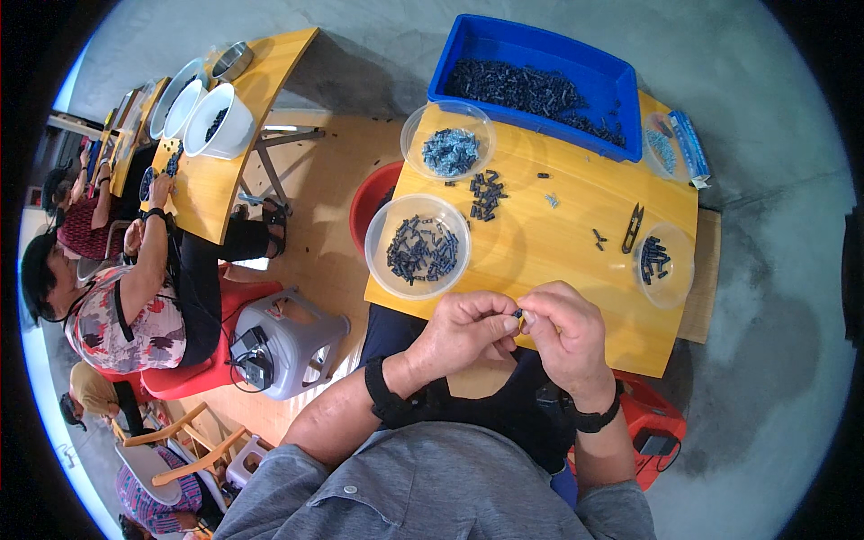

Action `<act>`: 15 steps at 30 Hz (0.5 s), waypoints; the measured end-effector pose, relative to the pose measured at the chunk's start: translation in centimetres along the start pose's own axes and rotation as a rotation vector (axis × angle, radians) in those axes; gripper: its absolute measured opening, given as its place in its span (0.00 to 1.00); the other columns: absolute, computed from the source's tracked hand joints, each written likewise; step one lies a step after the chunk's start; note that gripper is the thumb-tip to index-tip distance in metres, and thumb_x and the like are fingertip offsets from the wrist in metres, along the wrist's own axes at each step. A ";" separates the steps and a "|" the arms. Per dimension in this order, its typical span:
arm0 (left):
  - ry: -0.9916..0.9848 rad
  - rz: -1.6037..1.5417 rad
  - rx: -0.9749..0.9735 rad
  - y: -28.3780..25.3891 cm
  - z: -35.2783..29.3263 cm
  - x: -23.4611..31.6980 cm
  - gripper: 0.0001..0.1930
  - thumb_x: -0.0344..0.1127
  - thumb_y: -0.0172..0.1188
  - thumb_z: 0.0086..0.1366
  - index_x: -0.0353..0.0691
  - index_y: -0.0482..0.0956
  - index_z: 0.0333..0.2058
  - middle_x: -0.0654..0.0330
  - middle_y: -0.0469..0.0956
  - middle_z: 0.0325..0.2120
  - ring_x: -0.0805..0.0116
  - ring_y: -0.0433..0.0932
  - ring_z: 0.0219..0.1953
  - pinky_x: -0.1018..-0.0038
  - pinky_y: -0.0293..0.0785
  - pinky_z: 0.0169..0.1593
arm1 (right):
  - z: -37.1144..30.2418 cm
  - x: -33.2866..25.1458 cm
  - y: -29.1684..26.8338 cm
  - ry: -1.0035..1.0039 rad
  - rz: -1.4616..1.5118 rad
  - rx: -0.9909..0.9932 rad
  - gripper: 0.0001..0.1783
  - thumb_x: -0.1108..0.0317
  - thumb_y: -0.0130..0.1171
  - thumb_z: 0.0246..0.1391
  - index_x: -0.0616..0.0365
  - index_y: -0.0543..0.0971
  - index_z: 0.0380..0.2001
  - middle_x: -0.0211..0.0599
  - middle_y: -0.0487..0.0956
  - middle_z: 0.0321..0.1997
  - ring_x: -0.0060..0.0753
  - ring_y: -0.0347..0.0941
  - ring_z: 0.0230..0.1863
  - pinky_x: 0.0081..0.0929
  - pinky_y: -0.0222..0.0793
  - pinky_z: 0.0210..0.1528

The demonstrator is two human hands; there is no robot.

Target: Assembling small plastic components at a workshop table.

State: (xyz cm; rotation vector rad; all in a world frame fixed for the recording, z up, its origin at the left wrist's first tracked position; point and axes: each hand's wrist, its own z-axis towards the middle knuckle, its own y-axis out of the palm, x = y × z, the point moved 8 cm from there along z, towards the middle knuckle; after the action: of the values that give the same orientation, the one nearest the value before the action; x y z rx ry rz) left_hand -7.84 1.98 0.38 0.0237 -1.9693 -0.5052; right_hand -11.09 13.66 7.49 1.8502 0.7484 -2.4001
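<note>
My left hand and my right hand meet above the near edge of the yellow table. Thumbs and forefingers of both pinch one small dark piece, mostly covered by the fingertips. Left of them stands a clear round tub with many short black tubular parts. More such parts lie in a loose heap farther back. On the right, black thread snips rest near a few loose parts and another clear tub holding some.
At the back, a blue bin holds many black parts, beside a tub of light-blue pieces. A smaller tub and a blue packet sit back right. A red bucket stands left; co-workers sit farther left.
</note>
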 end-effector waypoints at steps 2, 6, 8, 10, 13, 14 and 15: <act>0.007 -0.008 -0.002 0.0 0.2 0.2 0.04 0.27 0.55 0.64 0.34 0.76 0.33 0.64 0.77 0.26 0.79 0.76 0.29 0.81 0.75 0.34 | 0.2 0.2 0.1 0.014 0.012 -0.010 0.05 0.81 0.55 0.49 0.64 0.78 0.31 0.41 0.77 0.30 0.37 0.76 0.30 0.27 0.71 0.32; -0.025 -0.091 -0.012 0.1 0.3 0.3 0.04 0.27 0.54 0.65 0.33 0.77 0.33 0.64 0.77 0.25 0.79 0.76 0.28 0.81 0.75 0.33 | 0.5 0.0 0.0 -0.025 -0.019 0.014 0.06 0.81 0.55 0.48 0.64 0.78 0.31 0.41 0.77 0.29 0.38 0.75 0.29 0.27 0.71 0.31; -0.034 -0.093 -0.005 -0.1 0.4 0.1 0.04 0.27 0.55 0.64 0.33 0.77 0.33 0.64 0.77 0.25 0.78 0.76 0.27 0.81 0.75 0.33 | 0.7 -0.2 0.0 -0.031 -0.020 0.002 0.06 0.81 0.55 0.48 0.63 0.78 0.31 0.41 0.76 0.29 0.38 0.75 0.29 0.27 0.71 0.31; -0.044 -0.095 0.000 -0.1 0.5 -0.1 0.04 0.27 0.55 0.64 0.33 0.77 0.33 0.64 0.77 0.25 0.78 0.76 0.27 0.81 0.75 0.33 | 0.8 -0.1 0.6 -0.010 -0.032 -0.052 0.06 0.82 0.55 0.47 0.64 0.77 0.31 0.42 0.76 0.30 0.39 0.75 0.29 0.28 0.71 0.32; -0.033 -0.031 0.067 -0.3 0.5 -0.4 0.04 0.27 0.56 0.64 0.33 0.77 0.34 0.64 0.77 0.25 0.79 0.76 0.28 0.81 0.75 0.34 | 0.8 0.1 0.5 0.010 -0.037 -0.015 0.06 0.82 0.55 0.46 0.64 0.77 0.30 0.42 0.76 0.30 0.40 0.74 0.30 0.30 0.71 0.33; -0.009 0.005 0.072 -0.3 0.6 -0.2 0.05 0.28 0.56 0.64 0.33 0.77 0.34 0.64 0.78 0.25 0.79 0.76 0.28 0.82 0.75 0.34 | 0.9 0.2 0.6 0.006 -0.038 -0.014 0.06 0.82 0.55 0.46 0.64 0.77 0.30 0.42 0.76 0.30 0.40 0.74 0.30 0.30 0.71 0.33; 0.016 0.042 0.076 -0.2 0.7 0.0 0.05 0.28 0.57 0.64 0.32 0.78 0.35 0.64 0.78 0.26 0.80 0.76 0.28 0.82 0.75 0.34 | 0.8 0.5 0.6 0.026 -0.032 -0.007 0.06 0.82 0.55 0.46 0.64 0.76 0.30 0.42 0.76 0.29 0.41 0.74 0.30 0.30 0.71 0.33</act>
State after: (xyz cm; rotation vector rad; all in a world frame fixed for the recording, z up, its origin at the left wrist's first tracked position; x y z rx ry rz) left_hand -8.48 2.03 0.03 0.0339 -1.9689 -0.4009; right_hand -11.78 13.01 6.98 1.8849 0.7939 -2.3936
